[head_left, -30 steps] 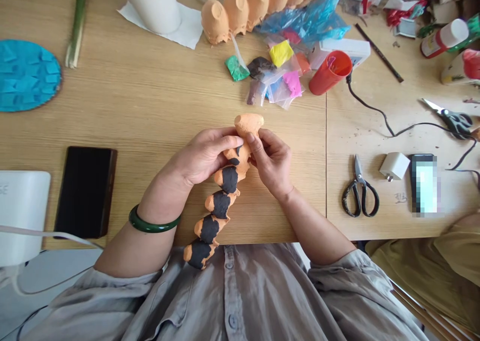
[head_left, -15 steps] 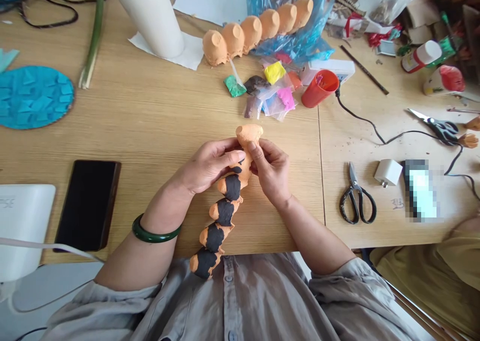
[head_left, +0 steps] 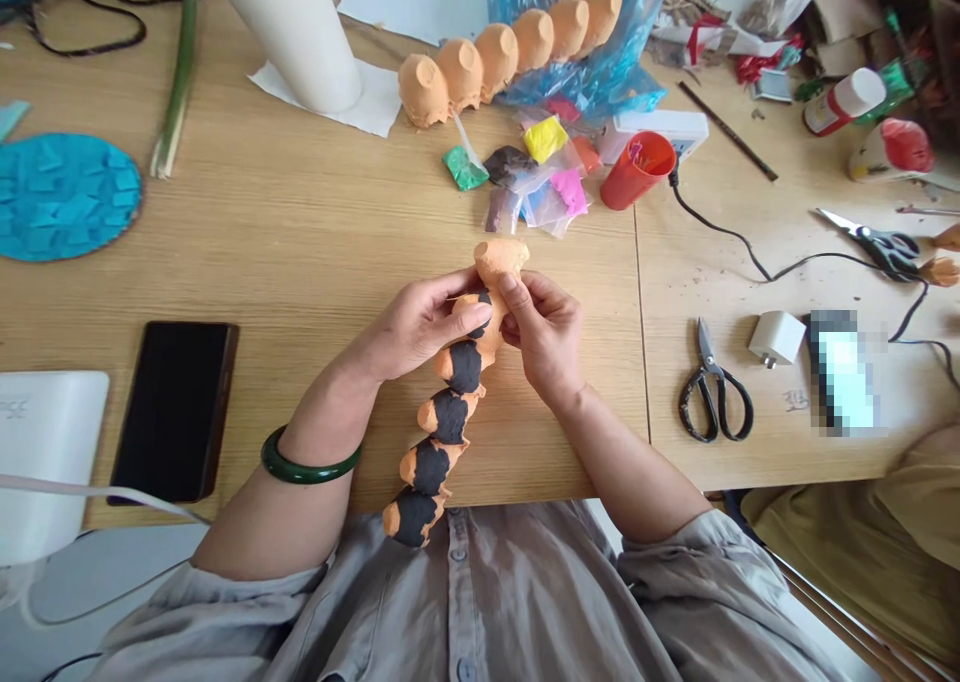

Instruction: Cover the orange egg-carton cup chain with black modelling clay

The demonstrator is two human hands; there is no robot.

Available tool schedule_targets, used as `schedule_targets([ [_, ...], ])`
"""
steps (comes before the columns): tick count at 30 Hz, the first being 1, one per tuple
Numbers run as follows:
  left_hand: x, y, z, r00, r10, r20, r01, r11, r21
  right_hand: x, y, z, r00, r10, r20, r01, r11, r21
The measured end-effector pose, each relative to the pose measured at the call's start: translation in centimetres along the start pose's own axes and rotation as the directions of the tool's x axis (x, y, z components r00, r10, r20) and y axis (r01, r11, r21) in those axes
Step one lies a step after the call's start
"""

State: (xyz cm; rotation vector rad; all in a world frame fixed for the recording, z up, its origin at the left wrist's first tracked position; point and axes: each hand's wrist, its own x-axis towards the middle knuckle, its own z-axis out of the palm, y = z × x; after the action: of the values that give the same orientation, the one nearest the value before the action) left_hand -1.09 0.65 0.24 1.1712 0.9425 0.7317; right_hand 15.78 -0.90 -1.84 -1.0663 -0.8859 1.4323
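A blue oval disc [head_left: 67, 197] and a dark phone [head_left: 176, 412] lie at left on a wooden table [head_left: 300, 252], well apart from the work. Toward center, the left grip [head_left: 412, 327] is closed on the upper part of a knobbly orange strip [head_left: 491, 340], its thumb pressed over black covering on the second bump. The strip slants down toward the wearer, its lowest bump in front of a gray shirt [head_left: 495, 602]. It looks light and fairly stiff, like a molded shell, but likely to flex or crack at the narrow waists between bumps — and its ragged edges look thin enough to tear. The black patches [head_left: 465, 365] appear matte and probably soft, more apt to dent than to slip. At right, the right grip [head_left: 547, 327] pinches the strip just below its bare orange end bump, thumb on top and fingers curled behind. The broad body beside that end seems the sounder hold — with a light touch underneath for the long lower end. Farther right, a red cup [head_left: 637, 170] and black-handled scissors [head_left: 709, 397] are apart from both hands.
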Motion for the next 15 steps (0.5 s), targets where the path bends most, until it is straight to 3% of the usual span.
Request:
schedule_targets([
  [9, -0.22, 0.18, -0.45, 0.996, 0.081, 0.043, -0.085, 0.991, 0.101, 0.19, -0.06, 0.01, 1.0, 0.025, -0.013, -0.025, 0.999, -0.022],
  [15, -0.25, -0.27, -0.58, 0.999, 0.038, -0.035, -0.037, 0.998, 0.042, 0.38, -0.31, 0.01, 0.999, 0.03, -0.04, -0.029, 0.999, 0.017],
])
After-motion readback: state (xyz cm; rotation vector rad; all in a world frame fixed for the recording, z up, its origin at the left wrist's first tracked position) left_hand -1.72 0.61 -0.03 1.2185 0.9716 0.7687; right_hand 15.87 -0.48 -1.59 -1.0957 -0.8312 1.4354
